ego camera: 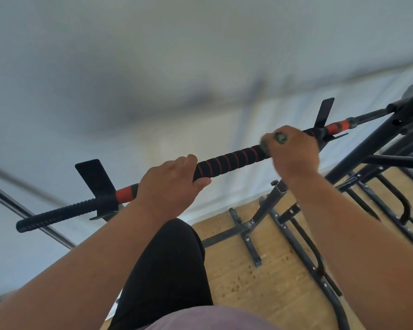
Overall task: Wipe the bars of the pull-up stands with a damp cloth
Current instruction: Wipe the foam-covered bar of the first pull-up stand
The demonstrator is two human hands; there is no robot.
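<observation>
At left on the bar, my left hand curls round the foam, steadying. Right hand fingers wrap a dark cloth against the bar, mid-wipe; next, I'd say, slide toward the orange grip. Bracket plate may block. More stand frames at right.
</observation>
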